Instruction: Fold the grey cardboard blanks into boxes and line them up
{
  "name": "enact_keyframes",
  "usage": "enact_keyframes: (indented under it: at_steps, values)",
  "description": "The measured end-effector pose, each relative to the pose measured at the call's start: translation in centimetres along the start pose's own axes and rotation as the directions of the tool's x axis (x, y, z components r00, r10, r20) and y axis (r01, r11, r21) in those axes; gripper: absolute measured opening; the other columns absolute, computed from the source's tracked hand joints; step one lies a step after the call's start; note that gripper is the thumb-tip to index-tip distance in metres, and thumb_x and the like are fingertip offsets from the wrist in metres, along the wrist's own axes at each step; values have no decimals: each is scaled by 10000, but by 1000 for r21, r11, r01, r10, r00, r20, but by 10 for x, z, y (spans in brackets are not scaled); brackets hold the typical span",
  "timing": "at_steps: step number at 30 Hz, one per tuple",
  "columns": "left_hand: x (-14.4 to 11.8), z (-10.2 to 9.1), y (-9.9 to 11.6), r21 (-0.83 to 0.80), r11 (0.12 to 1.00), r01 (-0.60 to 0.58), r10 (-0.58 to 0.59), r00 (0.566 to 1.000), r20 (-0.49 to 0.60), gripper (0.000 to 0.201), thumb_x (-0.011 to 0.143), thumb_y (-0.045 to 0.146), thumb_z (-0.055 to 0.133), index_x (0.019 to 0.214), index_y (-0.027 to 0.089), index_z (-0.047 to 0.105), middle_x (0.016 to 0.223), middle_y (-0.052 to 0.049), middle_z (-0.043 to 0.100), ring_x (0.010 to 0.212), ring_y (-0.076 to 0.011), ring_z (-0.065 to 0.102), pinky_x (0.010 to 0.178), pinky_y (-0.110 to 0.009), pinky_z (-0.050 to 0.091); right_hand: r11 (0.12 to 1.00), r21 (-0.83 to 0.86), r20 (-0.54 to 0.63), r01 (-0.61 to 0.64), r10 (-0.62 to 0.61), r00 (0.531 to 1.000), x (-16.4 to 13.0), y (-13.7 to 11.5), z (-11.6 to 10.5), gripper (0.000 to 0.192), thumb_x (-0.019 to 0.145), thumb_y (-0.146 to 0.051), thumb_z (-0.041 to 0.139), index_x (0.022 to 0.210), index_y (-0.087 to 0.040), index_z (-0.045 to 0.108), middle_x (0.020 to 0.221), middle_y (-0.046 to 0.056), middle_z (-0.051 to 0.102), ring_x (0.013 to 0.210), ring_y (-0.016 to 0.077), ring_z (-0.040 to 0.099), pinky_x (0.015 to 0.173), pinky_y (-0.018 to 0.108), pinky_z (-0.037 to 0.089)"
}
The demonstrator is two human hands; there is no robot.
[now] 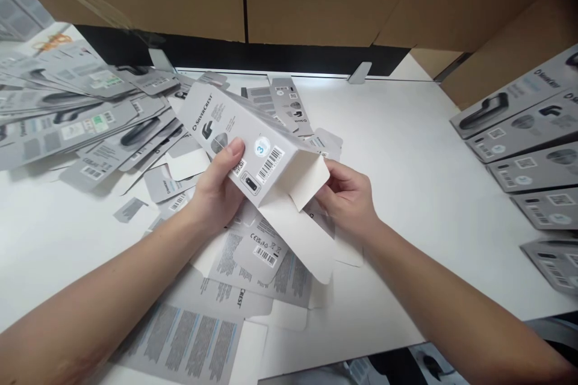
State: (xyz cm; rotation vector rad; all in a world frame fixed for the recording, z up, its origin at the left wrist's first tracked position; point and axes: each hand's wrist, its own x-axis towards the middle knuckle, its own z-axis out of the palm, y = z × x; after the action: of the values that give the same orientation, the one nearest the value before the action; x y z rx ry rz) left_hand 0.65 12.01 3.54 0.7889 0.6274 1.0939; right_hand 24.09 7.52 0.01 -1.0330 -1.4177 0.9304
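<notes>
Holding a grey carton box (244, 132) above the white table (428, 162), the left hand (217, 189) is clamped on its side; the right hand (347, 195) pinches the open end flap; it seems light, thin, easily creased; better to grip the folded edges.

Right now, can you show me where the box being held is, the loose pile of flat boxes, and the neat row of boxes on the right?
held box (235, 126), head view, grey printed side.
pile of flat boxes (76, 114), head view, middle of heap.
row of boxes (528, 132), head view, second box's face.
</notes>
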Motion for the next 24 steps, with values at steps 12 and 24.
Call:
enact_keyframes:
  at_steps: [12,24]
  values:
    - [-6,-8,-5,228,974,8,-37,992,120,743,871,808,940,1324,229,830,1091,-128,930,1274,-471,886,1044,-573,776,978,-96,183,185,-165,969,-1,-5,0,371,1131,-600,841,961,-280,923,915,44,897,767,208,823,678,340,666]
    - [-9,-14,-10,264,964,13,-45,992,117,841,847,791,985,1438,227,785,1362,-179,895,1489,-533,770,1205,-634,702,986,-142,97,91,-78,992,-2,-12,4,423,1057,-368,833,653,-258,778,631,-9,772,540,161,705,499,277,584]
